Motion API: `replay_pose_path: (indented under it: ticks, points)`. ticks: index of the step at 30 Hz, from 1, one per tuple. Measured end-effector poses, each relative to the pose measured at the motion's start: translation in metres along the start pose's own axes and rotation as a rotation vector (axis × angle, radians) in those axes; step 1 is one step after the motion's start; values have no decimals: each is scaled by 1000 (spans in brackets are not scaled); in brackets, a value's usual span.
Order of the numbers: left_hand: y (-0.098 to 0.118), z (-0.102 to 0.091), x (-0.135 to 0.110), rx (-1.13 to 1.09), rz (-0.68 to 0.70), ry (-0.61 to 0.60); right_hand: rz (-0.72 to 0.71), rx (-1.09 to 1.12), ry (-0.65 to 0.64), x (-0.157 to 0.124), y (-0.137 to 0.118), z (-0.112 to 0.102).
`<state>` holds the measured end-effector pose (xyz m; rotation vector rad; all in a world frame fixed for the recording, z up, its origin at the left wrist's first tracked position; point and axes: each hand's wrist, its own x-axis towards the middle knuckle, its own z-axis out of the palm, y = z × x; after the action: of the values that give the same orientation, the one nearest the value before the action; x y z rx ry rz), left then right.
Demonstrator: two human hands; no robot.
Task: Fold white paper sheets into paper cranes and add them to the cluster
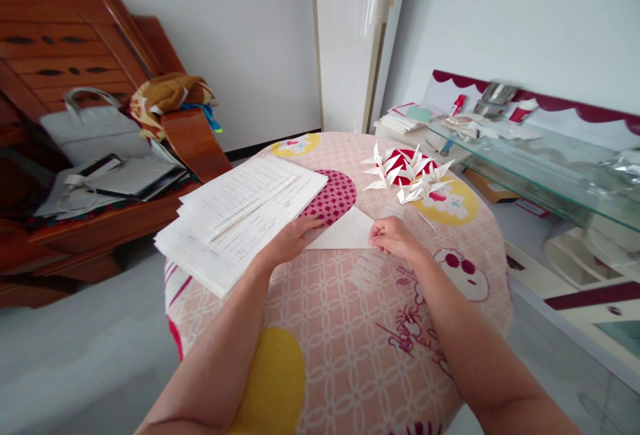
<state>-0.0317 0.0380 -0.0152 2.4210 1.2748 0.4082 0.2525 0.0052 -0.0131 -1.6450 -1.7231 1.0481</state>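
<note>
A white sheet folded into a triangle (pixel 347 230) lies on the round table's pink patterned cloth (pixel 350 328). My left hand (pixel 290 240) lies flat, fingers stretched, pressing the triangle's left corner. My right hand (pixel 395 236) has its fingers curled, pinching the triangle's right corner against the cloth. A stack of printed papers (pixel 240 215) sits just left of my left hand. Several folded white paper cranes (pixel 407 175) lie beyond the triangle at the far side of the table.
A wooden bench (pixel 100 155) with a grey bag, papers and a blanket stands at left. A white standing air conditioner (pixel 347 48) is behind the table. At right a glass shelf (pixel 540 161) carries cups, a metal bowl and papers.
</note>
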Motion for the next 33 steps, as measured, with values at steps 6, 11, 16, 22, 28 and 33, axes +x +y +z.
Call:
replay_pose_path:
  ticks: [6, 11, 16, 22, 28, 33]
  points:
    - [25, 16, 11, -236, -79, 165, -91, 116, 369, 10, 13, -10]
    - [31, 27, 12, -207, -55, 148, -122, -29, 345, 14, 20, -10]
    - [32, 30, 12, -137, -26, 145, -125, 24, 338, 15, 20, -7]
    - [31, 34, 12, -103, 22, 152, -130, 65, 286, 13, 17, -9]
    - [31, 36, 12, -71, -4, 149, -148, 105, 324, 10, 12, -6]
    - [32, 36, 12, -52, -6, 146, -165, -7, 354, 7, 8, -3]
